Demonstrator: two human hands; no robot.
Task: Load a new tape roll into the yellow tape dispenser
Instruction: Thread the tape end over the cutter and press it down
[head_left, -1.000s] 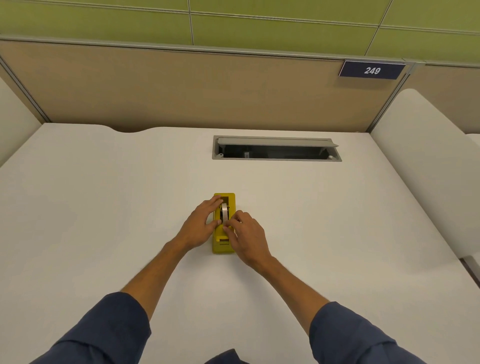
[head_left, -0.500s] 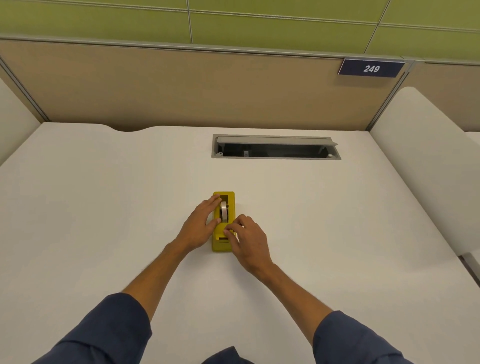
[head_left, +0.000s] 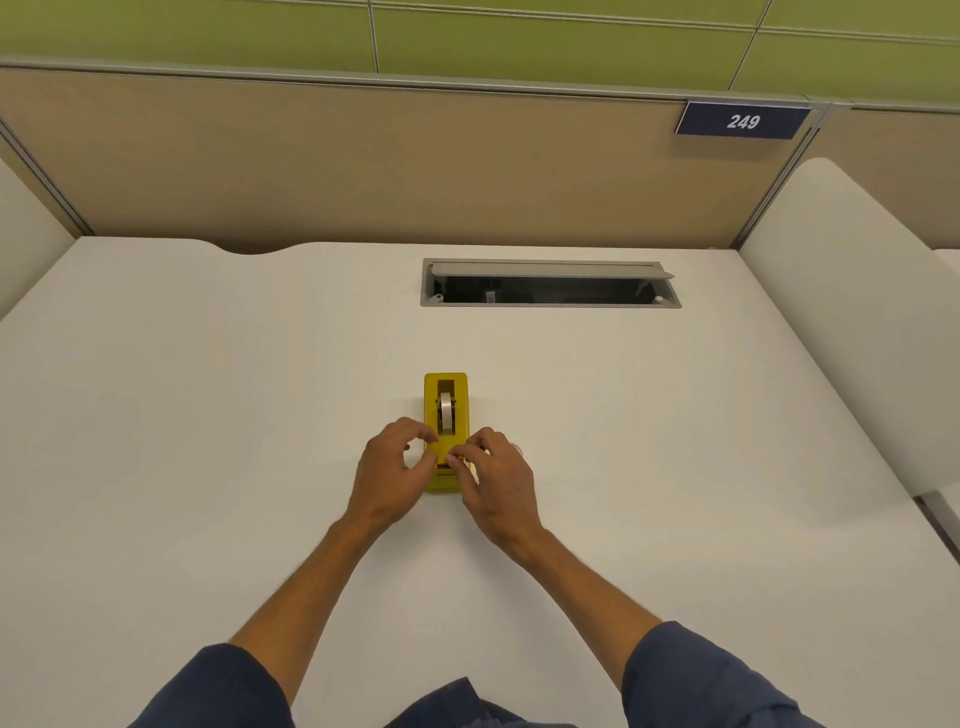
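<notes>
The yellow tape dispenser (head_left: 445, 384) stands on the white desk (head_left: 208, 415), long axis pointing away from me. A clear tape roll (head_left: 445, 413) sits upright in its slot. My left hand (head_left: 389, 478) rests at the dispenser's near left side, thumb and forefinger pinched against its edge. My right hand (head_left: 501, 486) is at the near right side, its fingertips pinched over the cutter end, seemingly on the tape's loose end. The hands hide the dispenser's near part.
An open grey cable hatch (head_left: 550, 304) is set into the desk behind the dispenser. A tan partition (head_left: 363, 166) with a "249" sign (head_left: 743, 122) closes the back. A white side panel (head_left: 841, 322) borders the right.
My left hand has slid from beside the roll back toward the dispenser's near end. My right hand's fingertips have moved down to the cutter end. The roll now shows fully.
</notes>
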